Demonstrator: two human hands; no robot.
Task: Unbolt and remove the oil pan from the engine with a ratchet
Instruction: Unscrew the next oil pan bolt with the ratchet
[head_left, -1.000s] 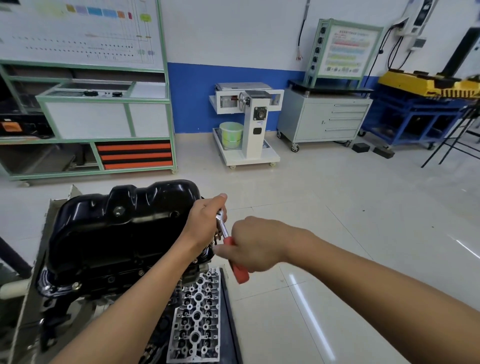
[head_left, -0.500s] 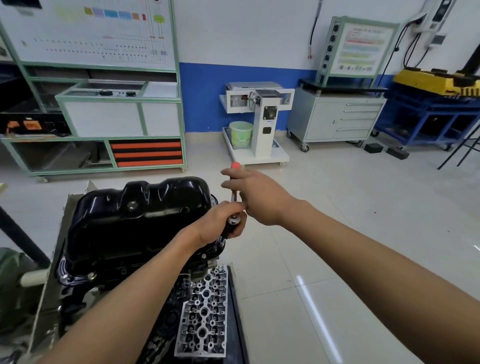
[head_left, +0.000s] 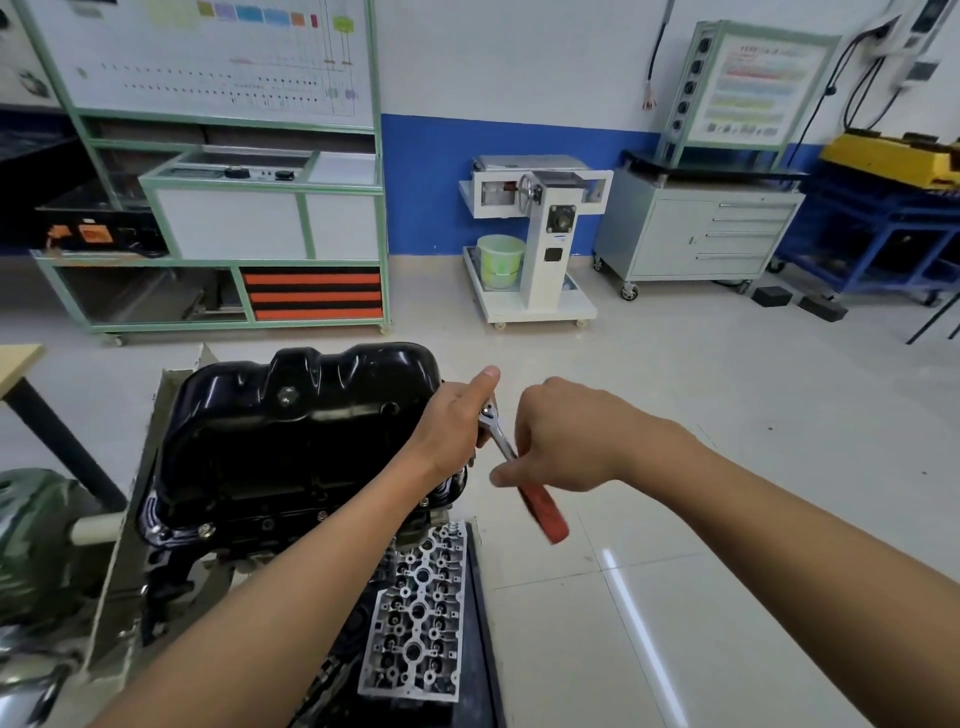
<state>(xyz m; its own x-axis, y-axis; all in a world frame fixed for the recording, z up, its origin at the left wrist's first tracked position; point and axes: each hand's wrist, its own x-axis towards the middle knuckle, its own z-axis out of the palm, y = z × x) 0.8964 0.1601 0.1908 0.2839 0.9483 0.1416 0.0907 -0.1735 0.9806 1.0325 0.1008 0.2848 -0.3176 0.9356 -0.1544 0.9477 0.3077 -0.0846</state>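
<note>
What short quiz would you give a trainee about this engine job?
1. True or false: the oil pan has been lifted off the engine.
2. Which hand grips the ratchet by its red handle? A. left hand B. right hand C. neither
3. Fill in: the left hand holds the ratchet's metal ____.

Key: 1 false, it sits on the engine. 2 B. 3 head.
</note>
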